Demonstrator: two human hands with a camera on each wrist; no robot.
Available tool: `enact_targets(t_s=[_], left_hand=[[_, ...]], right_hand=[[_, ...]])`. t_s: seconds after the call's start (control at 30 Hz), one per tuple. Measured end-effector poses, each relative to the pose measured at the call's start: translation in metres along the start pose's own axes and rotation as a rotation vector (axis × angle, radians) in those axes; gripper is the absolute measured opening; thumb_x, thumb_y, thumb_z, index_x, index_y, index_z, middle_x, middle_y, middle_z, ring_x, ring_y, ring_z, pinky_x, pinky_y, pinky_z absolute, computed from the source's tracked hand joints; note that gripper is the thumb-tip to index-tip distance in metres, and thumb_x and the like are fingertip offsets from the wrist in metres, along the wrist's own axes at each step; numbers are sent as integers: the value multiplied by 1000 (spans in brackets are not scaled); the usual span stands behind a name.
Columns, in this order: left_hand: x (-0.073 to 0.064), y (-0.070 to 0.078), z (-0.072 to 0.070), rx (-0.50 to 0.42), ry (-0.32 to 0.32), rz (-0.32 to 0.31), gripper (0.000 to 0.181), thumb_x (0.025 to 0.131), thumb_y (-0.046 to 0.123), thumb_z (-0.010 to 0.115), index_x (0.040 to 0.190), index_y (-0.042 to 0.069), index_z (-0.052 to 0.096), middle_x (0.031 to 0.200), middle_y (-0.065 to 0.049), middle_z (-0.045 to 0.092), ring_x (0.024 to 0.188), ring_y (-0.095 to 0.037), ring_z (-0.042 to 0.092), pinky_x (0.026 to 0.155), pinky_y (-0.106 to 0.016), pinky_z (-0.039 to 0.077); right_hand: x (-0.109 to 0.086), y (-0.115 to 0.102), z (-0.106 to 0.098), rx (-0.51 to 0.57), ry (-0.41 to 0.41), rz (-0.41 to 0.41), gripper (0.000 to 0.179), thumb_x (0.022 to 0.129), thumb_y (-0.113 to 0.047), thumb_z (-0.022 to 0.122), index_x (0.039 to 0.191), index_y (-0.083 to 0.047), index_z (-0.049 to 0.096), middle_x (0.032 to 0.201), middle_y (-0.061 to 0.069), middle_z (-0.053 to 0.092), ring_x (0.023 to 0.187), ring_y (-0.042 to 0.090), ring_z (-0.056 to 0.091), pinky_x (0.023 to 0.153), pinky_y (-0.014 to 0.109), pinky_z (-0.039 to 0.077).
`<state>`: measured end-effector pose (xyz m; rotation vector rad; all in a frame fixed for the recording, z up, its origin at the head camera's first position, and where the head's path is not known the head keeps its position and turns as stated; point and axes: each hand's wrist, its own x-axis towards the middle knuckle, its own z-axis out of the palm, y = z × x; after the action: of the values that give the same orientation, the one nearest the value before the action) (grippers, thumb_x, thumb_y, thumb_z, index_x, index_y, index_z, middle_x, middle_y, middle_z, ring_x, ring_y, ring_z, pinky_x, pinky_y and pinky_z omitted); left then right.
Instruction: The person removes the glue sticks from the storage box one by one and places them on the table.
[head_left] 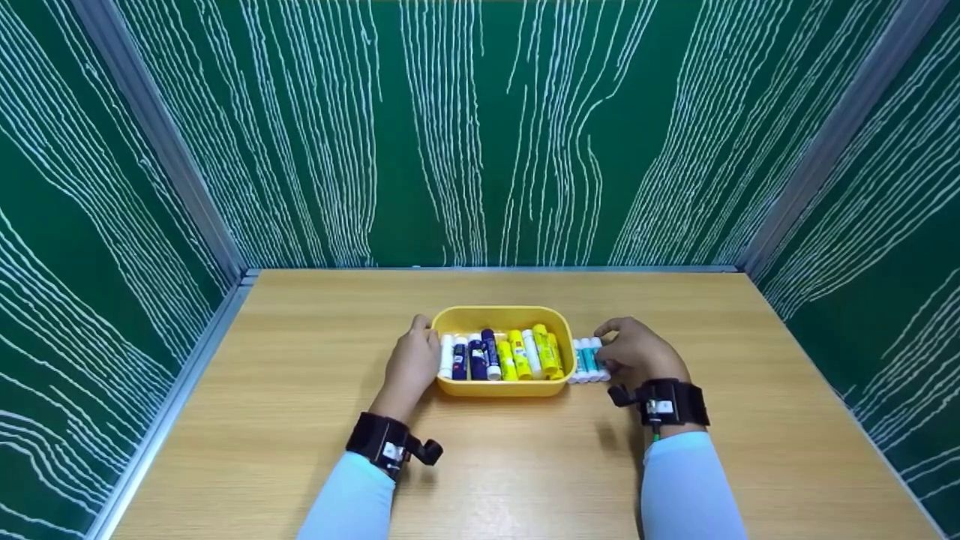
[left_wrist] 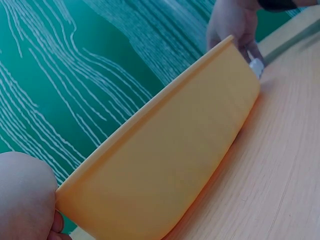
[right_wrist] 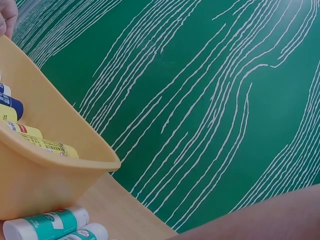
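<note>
A yellow plastic bin (head_left: 504,388) stands on the table, holding a row of glue sticks: dark blue ones (head_left: 478,358) on the left, yellow ones (head_left: 519,354) on the right, and a few white. My left hand (head_left: 412,360) holds the bin's left end, its fingers at the rim; the left wrist view shows the bin's plain outer wall (left_wrist: 165,150). Against the bin's right end lie several white-and-teal glue sticks (head_left: 585,358), side by side. My right hand (head_left: 637,351) grips this row from the right, thumb and fingers bent around it. The right wrist view shows teal labels on two sticks (right_wrist: 52,224).
The wooden table (head_left: 322,322) meets green panels (head_left: 510,150) with white wavy lines at its back and sides. Grey metal posts (head_left: 172,150) stand at the corners. Each wrist wears a black strap with a small camera (head_left: 429,451).
</note>
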<state>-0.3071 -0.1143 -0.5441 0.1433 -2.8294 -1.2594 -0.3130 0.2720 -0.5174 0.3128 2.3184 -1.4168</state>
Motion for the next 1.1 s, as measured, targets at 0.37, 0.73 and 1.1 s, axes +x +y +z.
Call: enact_targets(t_s=[0.37, 0.73, 1.1], left_hand=[[1, 0, -1, 8, -2, 5, 36, 121, 26, 46, 150, 8, 57, 133, -25, 78, 112, -34, 79, 93, -52, 66], [0, -1, -2, 9, 14, 24, 36, 121, 26, 44, 148, 8, 58, 133, -26, 78, 114, -37, 77, 100, -58, 63], [-1, 0, -2, 1, 9, 16, 36, 121, 26, 45, 150, 8, 58, 133, -26, 78, 114, -38, 78, 97, -57, 65]], right_hand=[[2, -1, -3, 19, 31, 53, 53, 107, -21, 74, 154, -9, 52, 104, 15, 61, 92, 35, 64, 73, 42, 62], [0, -12, -8, -239, 95, -4, 58, 113, -32, 64, 162, -4, 51, 142, 25, 67, 125, 41, 62, 110, 61, 55], [-16, -50, 7, -379, 159, -195, 53, 116, -30, 64, 161, -3, 56, 152, 30, 63, 131, 43, 67, 111, 57, 61]])
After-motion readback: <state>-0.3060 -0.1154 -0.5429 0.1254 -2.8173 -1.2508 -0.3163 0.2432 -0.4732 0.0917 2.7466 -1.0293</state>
